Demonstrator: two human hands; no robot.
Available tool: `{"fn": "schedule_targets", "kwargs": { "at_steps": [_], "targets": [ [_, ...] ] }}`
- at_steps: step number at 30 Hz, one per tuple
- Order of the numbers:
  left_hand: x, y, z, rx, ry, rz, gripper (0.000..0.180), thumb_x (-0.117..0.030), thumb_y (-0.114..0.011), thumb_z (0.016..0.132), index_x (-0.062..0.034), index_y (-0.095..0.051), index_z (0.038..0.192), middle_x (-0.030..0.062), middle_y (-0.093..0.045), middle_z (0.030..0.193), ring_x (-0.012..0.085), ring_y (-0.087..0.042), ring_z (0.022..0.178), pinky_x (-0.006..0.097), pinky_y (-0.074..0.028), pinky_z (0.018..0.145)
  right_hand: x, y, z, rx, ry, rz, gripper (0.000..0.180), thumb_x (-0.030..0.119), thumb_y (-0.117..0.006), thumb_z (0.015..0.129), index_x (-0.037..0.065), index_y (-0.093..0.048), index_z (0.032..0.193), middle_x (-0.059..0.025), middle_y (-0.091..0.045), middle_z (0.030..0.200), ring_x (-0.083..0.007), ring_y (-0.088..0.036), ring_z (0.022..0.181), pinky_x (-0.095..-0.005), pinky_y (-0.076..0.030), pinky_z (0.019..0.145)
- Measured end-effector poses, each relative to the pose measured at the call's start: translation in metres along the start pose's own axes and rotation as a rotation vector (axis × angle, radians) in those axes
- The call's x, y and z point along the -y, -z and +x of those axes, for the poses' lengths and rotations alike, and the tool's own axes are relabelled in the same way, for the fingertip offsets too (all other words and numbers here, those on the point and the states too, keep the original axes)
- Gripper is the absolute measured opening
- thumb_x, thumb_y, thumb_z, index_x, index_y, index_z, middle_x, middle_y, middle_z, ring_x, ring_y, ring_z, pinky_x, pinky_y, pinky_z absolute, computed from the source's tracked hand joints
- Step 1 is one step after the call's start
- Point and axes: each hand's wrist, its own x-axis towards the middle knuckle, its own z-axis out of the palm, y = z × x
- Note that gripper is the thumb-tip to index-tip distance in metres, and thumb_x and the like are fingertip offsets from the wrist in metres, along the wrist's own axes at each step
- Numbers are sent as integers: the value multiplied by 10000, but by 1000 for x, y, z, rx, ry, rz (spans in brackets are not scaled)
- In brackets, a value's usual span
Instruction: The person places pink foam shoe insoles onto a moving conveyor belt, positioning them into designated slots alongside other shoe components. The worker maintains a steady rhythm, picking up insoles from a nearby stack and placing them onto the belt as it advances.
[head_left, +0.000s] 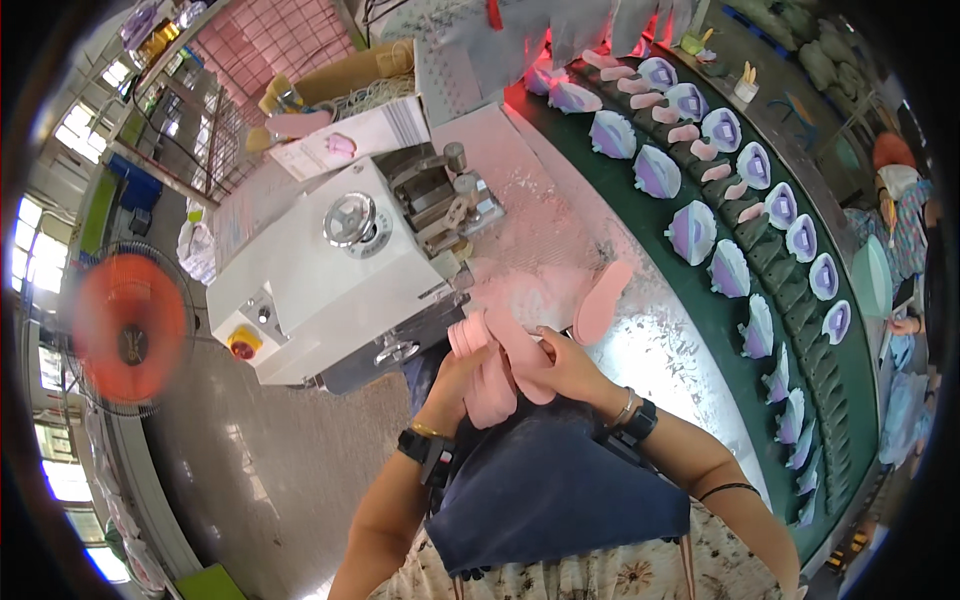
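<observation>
In front of my apron, my left hand (455, 390) is closed around a thick stack of pink insoles (490, 397). My right hand (572, 370) grips one pink insole (514, 342) near its lower end, its thumb and fingers on the edge. That insole leans against the right side of the stack. Just beyond my right hand, more pink insoles (603, 303) lie on the table, overlapping one another. A dark object partly shows beside them. The stack is held near the front edge of the dusty pink worktable (545, 225).
A white machine (310, 260) with a handwheel (349, 219) stands left of my hands. Along the right curves a green conveyor belt (700, 312) carrying purple-and-white shoe uppers (691, 232). A cardboard box (375, 78) sits behind; an orange fan (132, 335) is at left. Another person (905, 215) is at far right.
</observation>
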Motion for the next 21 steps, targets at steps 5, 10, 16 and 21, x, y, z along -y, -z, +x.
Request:
{"fn": "schedule_targets", "kwargs": {
  "at_steps": [5, 10, 16, 21],
  "targets": [
    [2, 14, -17, 122, 99, -29, 364, -147, -586, 918, 69, -523, 1204, 166, -630, 1126, 245, -641, 988, 339, -531, 859, -28, 24, 59, -236, 54, 95, 326, 211, -668, 863, -42, -615, 1063, -8, -583, 755, -39, -485, 717, -240, -437, 614],
    [26, 19, -46, 247, 222, -108, 495, -158, -625, 890, 55, -454, 1302, 161, -581, 1233, 246, -590, 1101, 362, -482, 952, -3, 51, 142, -309, 264, 136, 467, 241, -672, 847, -36, -539, 1198, -100, -654, 868, -145, -614, 758, -285, -483, 660],
    [20, 6, -75, 222, 261, -17, 539, -204, -621, 907, 35, -411, 1342, 135, -552, 1280, 222, -561, 1140, 349, -470, 963, 21, 65, 171, -402, 94, -102, 529, 275, -692, 814, -13, -509, 1219, -159, -640, 880, -270, -643, 813, -385, -500, 702],
    [30, 11, -69, 184, 291, -90, 481, -152, -584, 907, 31, -436, 1327, 139, -555, 1274, 239, -554, 1147, 371, -440, 993, 29, 93, 161, -780, 670, -767, 418, 231, -629, 839, 16, -521, 1181, -154, -602, 989, -329, -598, 922, -428, -482, 729]
  ]
}}
